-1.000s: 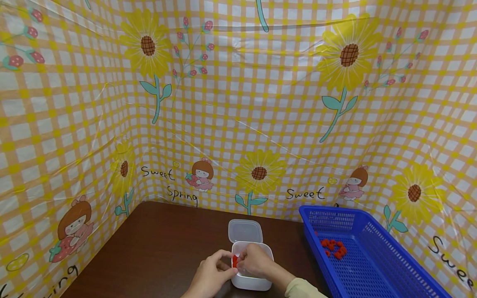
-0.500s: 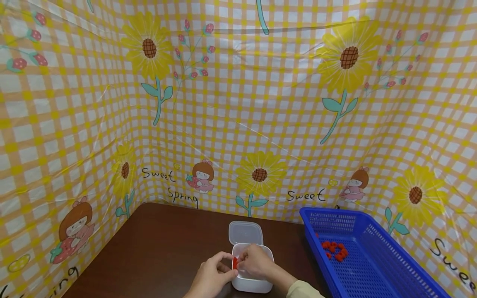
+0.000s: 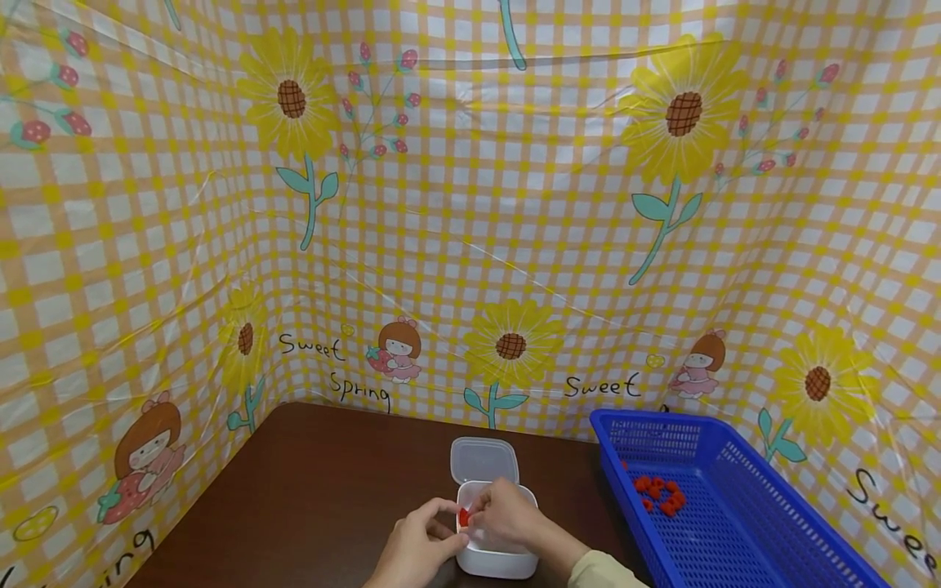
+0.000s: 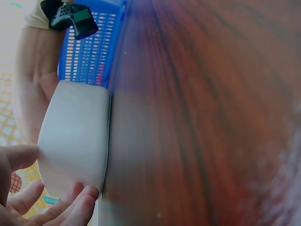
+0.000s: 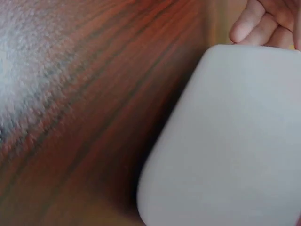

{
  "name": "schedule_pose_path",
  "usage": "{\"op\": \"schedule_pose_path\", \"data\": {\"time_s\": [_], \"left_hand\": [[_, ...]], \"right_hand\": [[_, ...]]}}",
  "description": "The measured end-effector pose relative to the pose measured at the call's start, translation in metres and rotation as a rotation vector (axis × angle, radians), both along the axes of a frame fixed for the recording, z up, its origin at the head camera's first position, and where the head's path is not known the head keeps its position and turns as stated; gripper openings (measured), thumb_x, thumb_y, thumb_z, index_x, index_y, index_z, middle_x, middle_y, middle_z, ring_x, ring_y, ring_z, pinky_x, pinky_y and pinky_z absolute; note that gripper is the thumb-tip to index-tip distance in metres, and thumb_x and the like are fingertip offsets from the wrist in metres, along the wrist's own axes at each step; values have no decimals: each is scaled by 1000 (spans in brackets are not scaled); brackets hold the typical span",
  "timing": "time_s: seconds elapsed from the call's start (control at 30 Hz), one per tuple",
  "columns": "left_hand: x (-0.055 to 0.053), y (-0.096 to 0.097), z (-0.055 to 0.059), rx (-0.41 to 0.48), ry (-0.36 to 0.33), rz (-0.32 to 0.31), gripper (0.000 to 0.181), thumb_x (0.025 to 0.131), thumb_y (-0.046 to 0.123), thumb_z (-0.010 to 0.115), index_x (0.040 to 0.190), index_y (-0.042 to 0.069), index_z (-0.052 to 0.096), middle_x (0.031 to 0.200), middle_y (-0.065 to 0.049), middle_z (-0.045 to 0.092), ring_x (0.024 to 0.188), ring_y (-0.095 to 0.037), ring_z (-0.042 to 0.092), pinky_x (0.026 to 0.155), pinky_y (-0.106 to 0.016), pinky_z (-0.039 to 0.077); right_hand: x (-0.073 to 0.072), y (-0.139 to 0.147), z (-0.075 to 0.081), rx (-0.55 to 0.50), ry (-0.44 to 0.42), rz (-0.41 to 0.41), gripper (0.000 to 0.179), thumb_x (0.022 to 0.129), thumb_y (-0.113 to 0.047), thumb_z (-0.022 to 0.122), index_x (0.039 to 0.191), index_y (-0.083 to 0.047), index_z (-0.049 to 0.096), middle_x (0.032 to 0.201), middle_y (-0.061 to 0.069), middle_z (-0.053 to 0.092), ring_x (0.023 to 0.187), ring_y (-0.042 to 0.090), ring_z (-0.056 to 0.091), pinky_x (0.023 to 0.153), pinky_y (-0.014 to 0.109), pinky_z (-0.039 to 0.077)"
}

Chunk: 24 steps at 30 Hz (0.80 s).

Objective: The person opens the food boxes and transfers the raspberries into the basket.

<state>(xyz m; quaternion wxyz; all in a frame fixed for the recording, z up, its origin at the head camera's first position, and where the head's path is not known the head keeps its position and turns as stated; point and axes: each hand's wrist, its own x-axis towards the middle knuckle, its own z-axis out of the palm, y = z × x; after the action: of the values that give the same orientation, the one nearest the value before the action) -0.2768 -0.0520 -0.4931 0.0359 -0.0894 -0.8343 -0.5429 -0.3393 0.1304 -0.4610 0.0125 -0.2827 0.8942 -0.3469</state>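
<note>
A white lidded box (image 3: 497,564) stands on the table with its lid off to the far side. My right hand (image 3: 507,516) reaches down into the box with curled fingers, and its fingertips pinch at a small red piece (image 3: 463,518) by the left inner wall. How many red pieces lie there is hidden. My left hand (image 3: 419,539) rests against the left side of the box, thumb and index finger at the rim. In the left wrist view its other fingers (image 4: 82,207) touch the box's side near the bottom.
Behind the box, the translucent lid (image 3: 483,460) lies on the dark wooden table (image 3: 331,482). A blue perforated basket (image 3: 735,490) stands to the right, with several small red pieces (image 3: 667,498) at its left end. A checked floral cloth (image 3: 515,204) surrounds the table.
Both hands stay at the box in nearly the same place. The right fingertips shift very slightly at the red piece, and the head view moves a little.
</note>
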Motion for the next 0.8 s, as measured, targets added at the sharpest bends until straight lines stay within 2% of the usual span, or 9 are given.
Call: {"op": "schedule_pose_path", "data": {"time_s": [0.17,0.37,0.47,0.63,0.8], "left_hand": [[-1,-1,-1,9,-31,0,39,84,28,80,119,16,68,77,4,68,72,-13,64,64,-36,48],[-2,0,-3,42,-70,-12,38,84,25,80,118,14,67,78,2,68,72,-15,65,63,-37,50],[-2,1,-3,54,-81,-15,38,84,24,81,117,13,67,78,1,68,71,-16,66,62,-36,51],[-3,2,-2,57,-77,-10,37,83,22,81,116,12,67,78,1,68,71,-16,66,62,-37,51],[-5,3,1,52,-75,-5,36,83,24,81,115,15,67,78,1,67,71,-16,65,63,-37,50]], "right_hand": [[-4,3,10,22,-24,-39,4,79,-4,77,75,-3,76,69,0,70,63,6,51,54,23,39],[-6,16,27,13,-106,-106,3,82,-5,77,81,-2,77,77,2,71,72,13,55,60,30,45],[-7,24,34,16,-115,-146,3,83,-6,77,83,-3,78,80,2,71,74,15,56,61,31,46],[-13,36,48,23,-105,-211,3,85,-8,78,82,-5,78,76,0,68,69,14,56,59,30,46],[-22,49,64,13,-90,-299,3,85,-8,77,83,-5,78,68,1,63,59,15,44,54,28,37]]}}
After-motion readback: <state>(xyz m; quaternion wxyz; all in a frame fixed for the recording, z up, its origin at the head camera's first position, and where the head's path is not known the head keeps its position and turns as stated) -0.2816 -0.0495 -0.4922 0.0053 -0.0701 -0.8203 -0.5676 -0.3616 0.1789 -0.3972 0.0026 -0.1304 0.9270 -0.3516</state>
